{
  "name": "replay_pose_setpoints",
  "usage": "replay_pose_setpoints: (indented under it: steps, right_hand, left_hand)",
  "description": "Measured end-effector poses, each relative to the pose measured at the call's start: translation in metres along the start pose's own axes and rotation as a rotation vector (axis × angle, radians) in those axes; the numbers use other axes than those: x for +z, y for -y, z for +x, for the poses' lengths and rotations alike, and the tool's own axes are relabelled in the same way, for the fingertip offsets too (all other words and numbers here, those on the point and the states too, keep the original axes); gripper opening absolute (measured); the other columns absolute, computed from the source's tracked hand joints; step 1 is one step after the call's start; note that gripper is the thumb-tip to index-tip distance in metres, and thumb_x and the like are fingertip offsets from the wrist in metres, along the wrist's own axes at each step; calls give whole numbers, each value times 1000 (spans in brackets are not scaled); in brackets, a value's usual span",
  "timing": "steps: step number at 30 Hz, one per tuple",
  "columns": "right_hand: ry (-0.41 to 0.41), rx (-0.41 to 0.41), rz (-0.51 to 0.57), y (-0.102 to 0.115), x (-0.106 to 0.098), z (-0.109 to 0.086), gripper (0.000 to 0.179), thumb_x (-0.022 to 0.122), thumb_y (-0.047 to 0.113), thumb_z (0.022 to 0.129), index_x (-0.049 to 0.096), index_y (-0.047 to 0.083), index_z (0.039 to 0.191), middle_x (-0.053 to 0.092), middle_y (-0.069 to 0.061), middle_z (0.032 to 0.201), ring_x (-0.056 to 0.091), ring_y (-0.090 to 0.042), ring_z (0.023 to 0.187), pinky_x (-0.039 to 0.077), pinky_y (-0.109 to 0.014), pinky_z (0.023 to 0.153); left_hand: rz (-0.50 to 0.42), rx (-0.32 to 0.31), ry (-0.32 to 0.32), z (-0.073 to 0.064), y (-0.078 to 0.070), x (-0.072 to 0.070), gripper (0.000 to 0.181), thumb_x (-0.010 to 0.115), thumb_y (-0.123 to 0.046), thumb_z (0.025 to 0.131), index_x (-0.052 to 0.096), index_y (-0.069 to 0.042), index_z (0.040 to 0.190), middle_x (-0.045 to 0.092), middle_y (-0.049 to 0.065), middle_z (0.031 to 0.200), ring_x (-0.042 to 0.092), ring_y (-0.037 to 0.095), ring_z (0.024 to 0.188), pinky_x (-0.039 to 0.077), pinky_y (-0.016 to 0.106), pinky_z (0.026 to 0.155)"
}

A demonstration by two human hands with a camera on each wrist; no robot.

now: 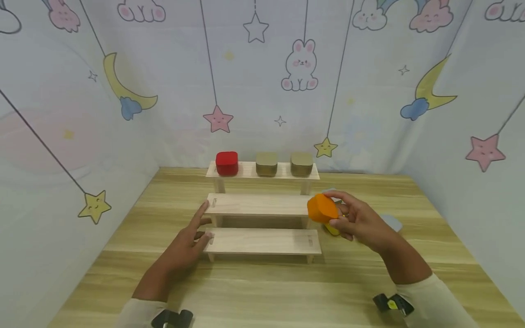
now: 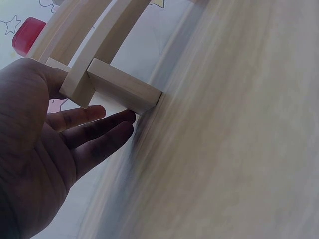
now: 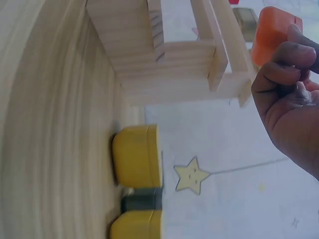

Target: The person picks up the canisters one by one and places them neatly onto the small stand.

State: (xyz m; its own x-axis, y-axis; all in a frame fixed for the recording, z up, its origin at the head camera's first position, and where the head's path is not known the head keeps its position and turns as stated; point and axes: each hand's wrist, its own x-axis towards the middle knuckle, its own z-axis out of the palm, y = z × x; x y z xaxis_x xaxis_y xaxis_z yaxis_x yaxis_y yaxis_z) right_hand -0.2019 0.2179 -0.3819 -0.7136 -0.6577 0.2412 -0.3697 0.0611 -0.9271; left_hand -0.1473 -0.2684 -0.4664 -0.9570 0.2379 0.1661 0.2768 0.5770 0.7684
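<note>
A three-step wooden rack (image 1: 258, 205) stands on the table. On its top step sit a red rounded box (image 1: 227, 163) at the left and two khaki boxes, one in the middle (image 1: 266, 164) and one at the right (image 1: 301, 164). My left hand (image 1: 184, 243) rests against the rack's left end, fingers loosely extended; its thumb touches the lowest step's end. Between thumb and fingers, my right hand (image 1: 362, 223) pinches an orange rounded box (image 1: 321, 208), raised near the middle step's right end. In the right wrist view the orange box (image 3: 273, 35) appears tilted.
Right of the rack, two yellow boxes, one nearer the rack (image 3: 137, 156) and another (image 3: 137, 226), stand on the table with a dark item (image 3: 142, 200) between them. A grey piece (image 1: 391, 222) lies behind my right wrist. Patterned cloth walls enclose the back and sides.
</note>
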Motion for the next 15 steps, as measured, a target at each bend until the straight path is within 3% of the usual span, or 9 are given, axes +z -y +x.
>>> replay_pose_setpoints:
  steps: [7, 15]
  right_hand:
    - [46, 79, -73, 12, 20, 32, 65, 67, 4, 107, 38, 4, 165, 66, -8, 93, 44, -15, 54, 43, -28, 47]
    - [72, 159, -161, 24, 37, 64, 68, 70, 3, 105, 40, 6, 166, 70, -10, 96, 45, -10, 53, 44, -23, 48]
  left_hand:
    - [11, -19, -4, 1, -2, 0, 84, 55, -19, 115, 2, -38, 177, 48, 35, 162, 68, 55, 132, 61, 65, 106]
    - [13, -43, 5, 2, -4, -1, 87, 56, -15, 114, 1, -38, 177, 46, 35, 164, 66, 56, 134, 60, 64, 106]
